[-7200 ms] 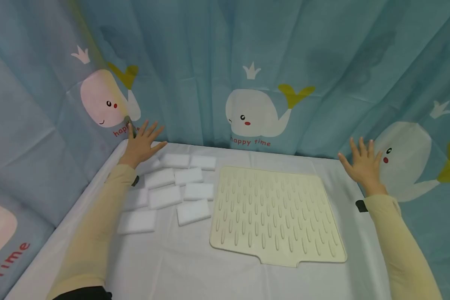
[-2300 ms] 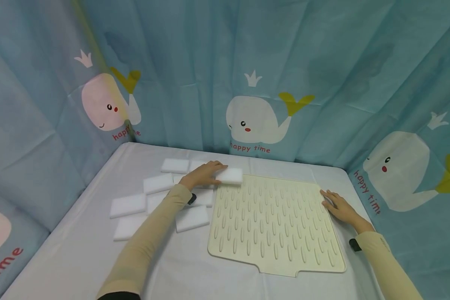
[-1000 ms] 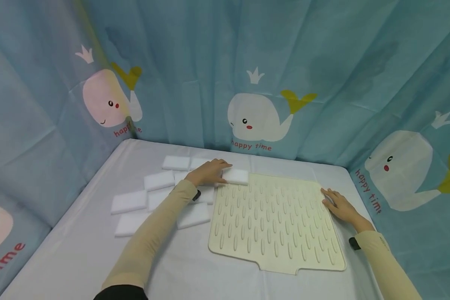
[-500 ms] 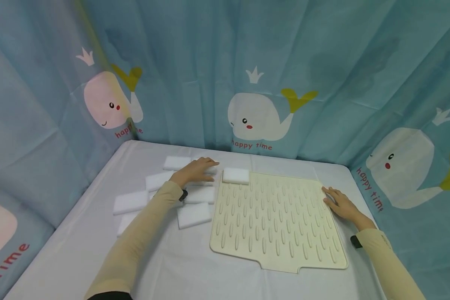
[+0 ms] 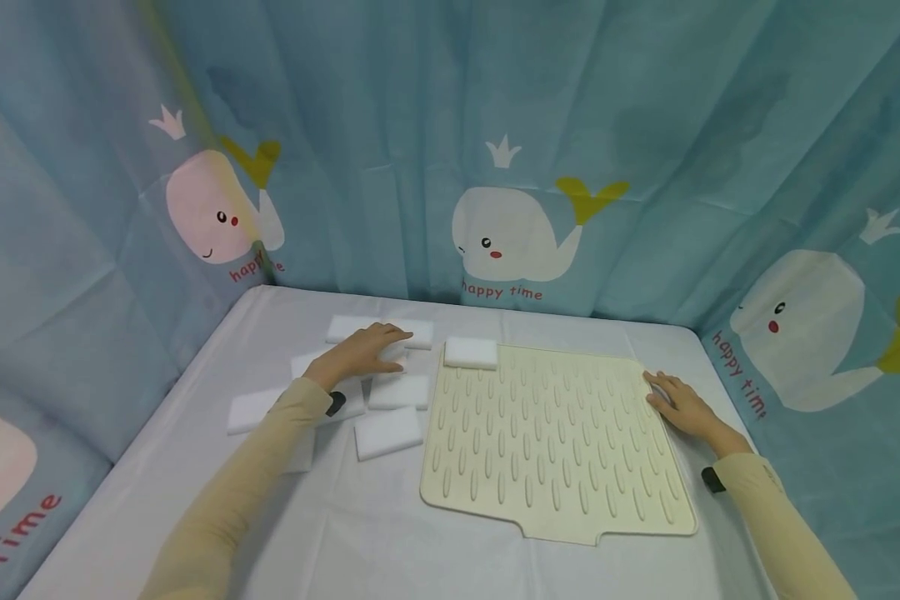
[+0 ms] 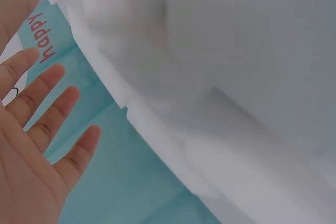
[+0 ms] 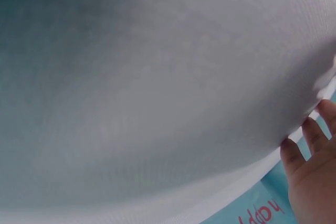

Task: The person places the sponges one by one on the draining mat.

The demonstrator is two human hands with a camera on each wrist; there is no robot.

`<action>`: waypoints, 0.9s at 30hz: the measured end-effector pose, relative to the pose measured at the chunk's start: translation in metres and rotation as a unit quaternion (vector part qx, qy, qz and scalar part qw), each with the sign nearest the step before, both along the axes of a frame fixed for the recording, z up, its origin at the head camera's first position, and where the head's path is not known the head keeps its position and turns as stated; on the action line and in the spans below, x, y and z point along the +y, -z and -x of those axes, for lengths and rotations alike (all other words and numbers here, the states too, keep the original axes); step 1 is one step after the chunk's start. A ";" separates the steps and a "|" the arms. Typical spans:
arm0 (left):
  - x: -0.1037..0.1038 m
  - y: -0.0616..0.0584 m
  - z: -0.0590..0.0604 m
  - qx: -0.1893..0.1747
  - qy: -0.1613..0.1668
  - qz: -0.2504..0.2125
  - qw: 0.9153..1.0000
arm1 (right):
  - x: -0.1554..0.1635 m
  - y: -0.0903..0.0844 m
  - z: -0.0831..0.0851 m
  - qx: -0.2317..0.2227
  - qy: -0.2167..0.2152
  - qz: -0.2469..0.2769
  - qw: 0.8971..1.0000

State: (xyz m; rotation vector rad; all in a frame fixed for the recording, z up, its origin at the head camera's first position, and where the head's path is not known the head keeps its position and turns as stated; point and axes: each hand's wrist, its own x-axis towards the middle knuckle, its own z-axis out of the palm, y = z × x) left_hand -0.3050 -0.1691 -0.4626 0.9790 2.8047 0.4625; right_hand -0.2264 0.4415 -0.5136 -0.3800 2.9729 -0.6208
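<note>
white cloth (image 5: 390,525) below, left hand (image 5: 356,354) (spread) over white blocks (image 5: 388,432); right hand (image 5: 686,410), loosely spread, beside cream mat (image 5: 558,521).

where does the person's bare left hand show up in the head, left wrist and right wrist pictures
Head: the bare left hand, left of centre.
Left wrist: at the left edge, fingers spread.
Right wrist: not in it.
Shared landmark: red "happy" lettering on the blue fabric curtain, possibly different prints.

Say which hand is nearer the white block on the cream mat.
Left. The left hand is left of the block, over the loose blocks; the right hand is at the mat's right edge.
</note>
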 end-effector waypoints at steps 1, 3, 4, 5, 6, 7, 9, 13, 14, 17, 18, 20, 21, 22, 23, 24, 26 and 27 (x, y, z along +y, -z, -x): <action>-0.003 -0.002 -0.002 0.000 0.000 0.000 1.000 | 0.000 -0.001 0.000 -0.002 0.001 0.000 1.000; -0.008 -0.004 -0.006 0.004 -0.001 0.004 1.000 | -0.001 -0.002 0.001 0.000 0.000 -0.002 1.000; -0.011 -0.005 -0.008 0.006 -0.003 0.005 1.000 | 0.000 -0.002 0.002 0.001 -0.002 -0.003 1.000; -0.014 -0.007 -0.010 0.008 -0.005 0.004 1.000 | 0.000 -0.002 0.002 0.002 -0.002 -0.002 1.000; -0.017 -0.008 -0.012 0.011 -0.005 0.004 1.000 | 0.000 -0.002 0.002 0.003 -0.003 -0.003 1.000; -0.021 -0.008 -0.014 0.013 -0.007 0.005 1.000 | 0.000 -0.002 0.002 0.003 -0.004 -0.003 1.000; -0.028 -0.009 -0.019 0.015 -0.011 0.003 1.000 | 0.000 -0.003 0.002 0.005 -0.005 -0.003 1.000; -0.044 -0.008 -0.029 0.015 -0.020 -0.005 1.000 | 0.000 -0.006 0.003 0.007 -0.007 -0.005 1.000; -0.047 -0.007 -0.031 0.015 -0.021 -0.008 1.000 | 0.000 -0.006 0.003 0.007 -0.009 -0.006 1.000; -0.057 -0.006 -0.038 0.021 -0.027 -0.008 0.999 | 0.000 -0.006 0.002 0.011 -0.009 -0.005 1.000; -0.061 -0.005 -0.041 0.022 -0.030 -0.008 0.999 | 0.000 -0.005 0.002 0.013 -0.010 -0.002 1.000; -0.069 -0.005 -0.046 0.023 -0.038 -0.006 0.999 | -0.001 -0.004 0.003 0.014 -0.012 0.000 1.000; -0.073 -0.005 -0.048 0.023 -0.042 -0.005 0.999 | -0.001 -0.003 0.003 0.016 -0.011 0.002 1.000; -0.077 -0.005 -0.051 0.025 -0.045 -0.004 0.999 | -0.001 -0.002 0.003 0.017 -0.011 0.002 1.000; -0.080 -0.005 -0.053 0.025 -0.048 -0.004 0.999 | -0.001 -0.001 0.003 0.017 -0.011 0.002 1.000; -0.084 -0.005 -0.056 0.024 -0.052 -0.004 0.998 | 0.000 0.000 0.002 0.017 -0.011 0.000 1.000; -0.091 -0.006 -0.061 0.028 -0.056 -0.004 0.998 | -0.001 0.000 0.002 0.018 -0.009 -0.005 1.000; -0.094 -0.006 -0.063 0.030 -0.059 -0.003 0.998 | 0.000 0.001 0.002 0.021 -0.008 -0.004 1.000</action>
